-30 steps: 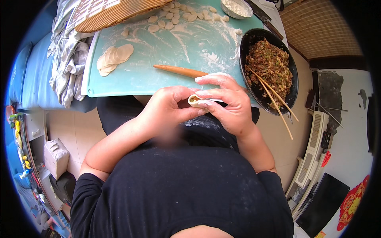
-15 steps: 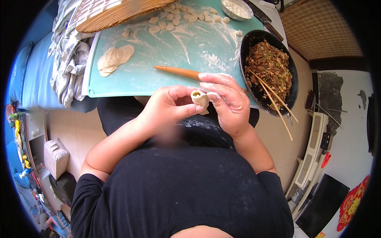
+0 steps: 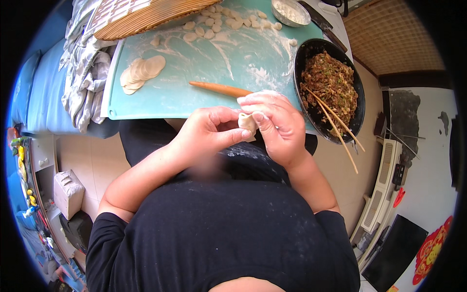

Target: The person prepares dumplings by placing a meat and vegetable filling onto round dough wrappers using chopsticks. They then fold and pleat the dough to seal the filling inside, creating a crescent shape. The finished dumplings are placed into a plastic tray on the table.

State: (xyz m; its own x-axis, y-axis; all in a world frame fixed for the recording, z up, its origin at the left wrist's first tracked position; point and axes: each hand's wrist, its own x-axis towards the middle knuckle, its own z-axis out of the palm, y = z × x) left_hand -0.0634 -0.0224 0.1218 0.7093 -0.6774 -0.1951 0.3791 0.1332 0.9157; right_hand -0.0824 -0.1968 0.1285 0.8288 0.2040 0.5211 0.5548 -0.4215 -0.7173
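Note:
Between my two hands, just off the near edge of the green mat (image 3: 160, 104), I hold a small pale dumpling (image 3: 247, 124). My left hand (image 3: 210, 127) pinches its left side between thumb and fingers. The thumb and fingers of my floury right hand (image 3: 277, 121) press its upper right edge together. Beyond my right hand lies a tapered wooden rolling pin (image 3: 214, 87), its right end hidden by the fingers. To the left on the mat is an overlapping pile of round dough wrappers (image 3: 142, 73).
A black pan (image 3: 361, 104) of minced filling (image 3: 328, 80) stands at the right, with chopsticks (image 3: 335, 124) across its rim. Several dough pieces (image 3: 209, 34) lie far back near a flour bowl (image 3: 291, 12), a knife (image 3: 333, 39) and a slatted tray (image 3: 146, 20).
The dumpling's opening, where filling showed, has been pinched nearly closed. My right fingers have moved slightly left over it; my left hand has barely moved.

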